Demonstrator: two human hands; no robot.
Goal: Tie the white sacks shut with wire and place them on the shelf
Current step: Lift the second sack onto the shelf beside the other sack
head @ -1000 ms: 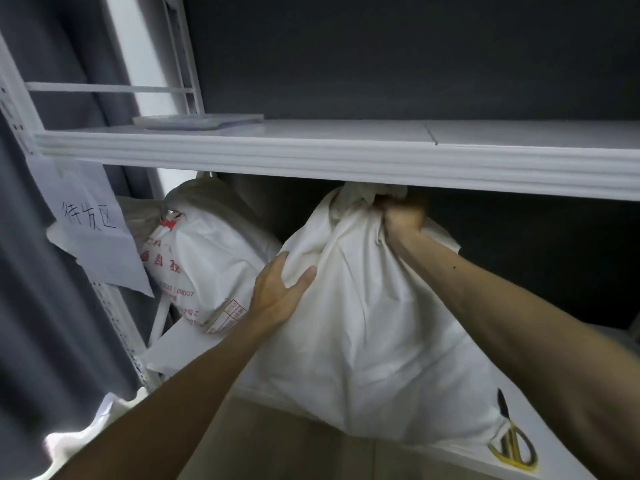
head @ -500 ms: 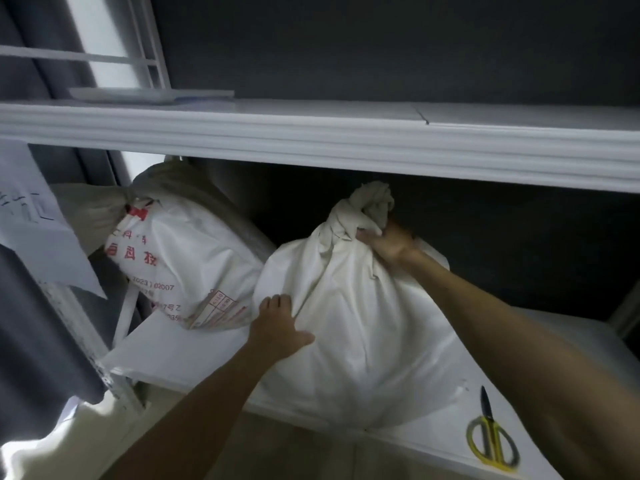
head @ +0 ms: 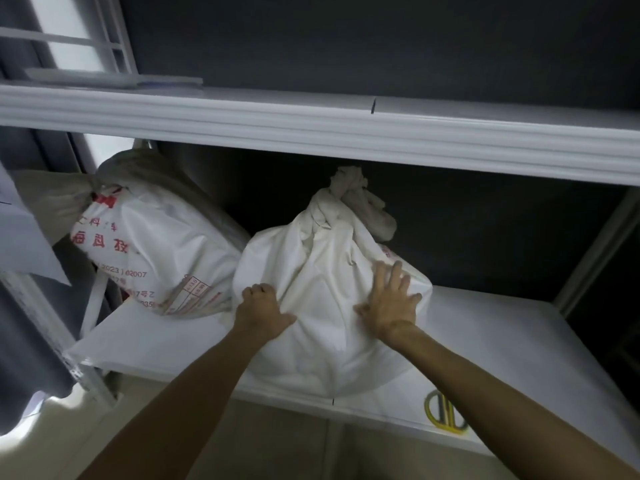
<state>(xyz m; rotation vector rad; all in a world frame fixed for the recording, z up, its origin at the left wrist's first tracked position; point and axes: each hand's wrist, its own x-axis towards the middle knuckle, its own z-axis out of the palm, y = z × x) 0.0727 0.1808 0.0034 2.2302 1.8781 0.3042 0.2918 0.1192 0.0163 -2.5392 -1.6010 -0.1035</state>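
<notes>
A plain white sack (head: 322, 271) stands upright on the white lower shelf (head: 502, 341), its bunched neck (head: 343, 192) tied at the top just under the upper shelf. My left hand (head: 259, 310) presses against the sack's lower left side with its fingers curled, knuckles toward me. My right hand (head: 389, 299) lies flat on the sack's right side, fingers spread. A second white sack (head: 152, 244) with red printed characters lies on the same shelf to the left, touching the first one.
The upper shelf (head: 311, 129) runs across just above the sacks. Yellow-handled scissors (head: 445, 414) lie at the lower shelf's front edge on the right, partly behind my right forearm. A paper sign (head: 24, 237) hangs on the left upright. The shelf's right half is bare.
My right hand has let go of the sack's tied neck and come down flat onto its right side. The left hand has slid lower on the sack. The sack stands further in on the shelf.
</notes>
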